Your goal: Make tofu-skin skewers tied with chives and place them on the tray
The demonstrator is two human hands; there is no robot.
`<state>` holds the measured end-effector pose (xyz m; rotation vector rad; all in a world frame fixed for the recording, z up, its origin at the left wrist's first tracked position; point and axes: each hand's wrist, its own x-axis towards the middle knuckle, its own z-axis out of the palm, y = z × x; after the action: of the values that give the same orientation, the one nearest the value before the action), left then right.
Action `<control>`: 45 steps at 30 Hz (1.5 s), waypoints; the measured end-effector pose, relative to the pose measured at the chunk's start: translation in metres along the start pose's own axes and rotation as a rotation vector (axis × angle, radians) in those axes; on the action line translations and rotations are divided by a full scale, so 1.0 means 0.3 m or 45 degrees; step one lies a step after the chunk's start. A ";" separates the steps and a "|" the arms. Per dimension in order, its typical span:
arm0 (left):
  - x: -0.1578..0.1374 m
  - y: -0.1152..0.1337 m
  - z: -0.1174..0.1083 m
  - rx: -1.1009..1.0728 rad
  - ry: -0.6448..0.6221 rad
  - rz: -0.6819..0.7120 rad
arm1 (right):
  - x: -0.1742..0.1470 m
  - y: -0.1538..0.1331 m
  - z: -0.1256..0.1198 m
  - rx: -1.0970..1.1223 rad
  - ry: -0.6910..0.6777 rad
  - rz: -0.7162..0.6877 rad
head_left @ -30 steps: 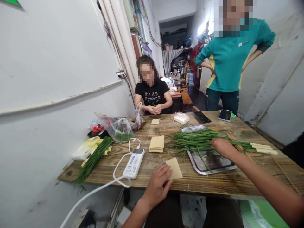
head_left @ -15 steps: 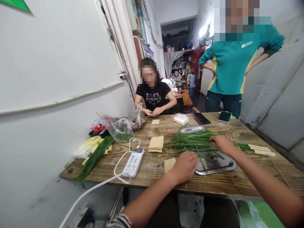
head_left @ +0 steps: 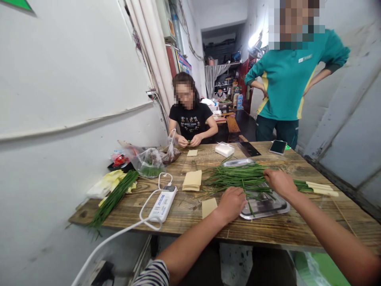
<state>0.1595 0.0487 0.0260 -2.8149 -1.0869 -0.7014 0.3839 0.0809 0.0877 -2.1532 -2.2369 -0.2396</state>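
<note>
A loose heap of long green chives (head_left: 232,174) lies across the table, partly over a clear plastic tray (head_left: 262,212). My right hand (head_left: 279,183) is closed at the heap's right side, its fingertips pinched on some of the blades. At the tray's left edge, my left hand (head_left: 232,204) is closed with fingers curled; a few blades pass by its fingertips, and what it grips is hidden. Beside my left hand lies a single tan square sheet (head_left: 209,208). Farther off is a stack of such sheets (head_left: 192,180).
A white power bank (head_left: 163,203) with a cable is at left, near another chive bundle (head_left: 114,198) and plastic bags (head_left: 151,163). A phone (head_left: 278,147), a white box (head_left: 224,149) and pale sticks (head_left: 323,188) lie farther off. One person sits opposite; another stands at right.
The view has shifted slightly, so the table items sit a little further left. My hands stay at the chives and tray. The seated person's hands have moved slightly apart.
</note>
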 end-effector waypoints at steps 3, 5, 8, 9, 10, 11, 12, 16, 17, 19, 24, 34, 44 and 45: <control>0.003 0.008 -0.049 0.022 0.299 0.006 | -0.051 -0.045 -0.026 -0.062 0.138 -0.061; 0.018 0.016 -0.087 0.077 0.486 -0.001 | -0.092 -0.085 -0.044 -0.099 0.252 -0.174; 0.053 0.025 -0.126 0.122 0.489 0.019 | -0.147 -0.140 -0.065 -0.091 0.415 -0.356; 0.064 0.026 -0.132 0.111 0.412 0.022 | -0.161 -0.153 -0.070 -0.069 0.468 -0.409; 0.073 0.026 -0.135 0.085 0.318 0.013 | -0.172 -0.162 -0.072 -0.041 0.518 -0.454; 0.080 0.026 -0.136 0.043 0.226 -0.011 | -0.181 -0.167 -0.072 -0.010 0.560 -0.489; 0.084 0.025 -0.136 -0.010 0.146 -0.046 | -0.188 -0.169 -0.069 0.027 0.595 -0.512; 0.091 0.018 -0.133 -0.266 0.028 -0.179 | -0.199 -0.147 -0.027 0.244 0.696 -0.463; 0.094 0.015 -0.133 -0.317 0.017 -0.192 | -0.197 -0.138 -0.011 0.316 0.721 -0.434; 0.106 0.010 -0.133 -0.381 -0.028 -0.216 | -0.187 -0.120 0.025 0.449 0.754 -0.403; 0.145 -0.006 -0.129 -0.384 -0.120 -0.384 | -0.142 -0.060 0.108 0.565 0.731 -0.316; 0.164 -0.022 -0.148 -0.449 -0.105 -0.458 | -0.108 -0.030 0.180 1.029 0.198 -0.007; 0.154 -0.053 -0.171 -0.348 -0.197 -0.460 | -0.067 0.061 0.159 0.952 0.462 0.252; 0.151 -0.056 -0.166 -0.342 -0.207 -0.457 | -0.064 0.084 0.142 0.927 0.505 0.333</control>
<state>0.1583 0.0799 0.0880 -2.9704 -1.6723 -0.6966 0.4136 0.0681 0.0454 -1.7638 -1.4858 0.1325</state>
